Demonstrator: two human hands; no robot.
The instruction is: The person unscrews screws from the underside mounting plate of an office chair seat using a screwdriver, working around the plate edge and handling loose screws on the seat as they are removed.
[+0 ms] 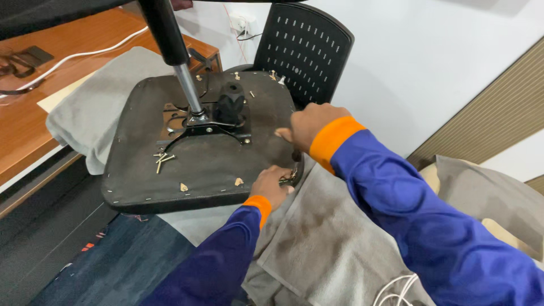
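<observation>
At the near right edge of the upturned chair seat [209, 164], where its black underside rounds off toward me, my left hand [271, 186] is pinched shut on a small metal fastener [288, 180], fingertips pressing it against the seat's rim. My right hand [309, 126] sits just above it, curled closed around what seems to be a dark tool handle [296, 154] pointing down at that same spot; most of the handle is hidden under my palm, so I can't say what kind of tool it is. As I judge it, I'm in the middle of working one fastener at this edge, and the next move needs the tool tip kept square on the fastener while my left fingers steady it without getting under the tip. The seat lies flat on a grey cloth [317, 243], which spreads over the desk [34, 124] on the left and toward me on the right. At the seat's centre stands the black mounting bracket [212, 122] with the gas cylinder [178, 56] rising from it, well clear of my hands. Loose screws [162, 160] lie near the seat's left side, and two small brass-coloured clips [184, 187] sit along its near edge, so a sweep of my left forearm could scatter them. There's open room to my right over the cloth; the black perforated chair back [303, 48] stands beyond the far edge.
</observation>
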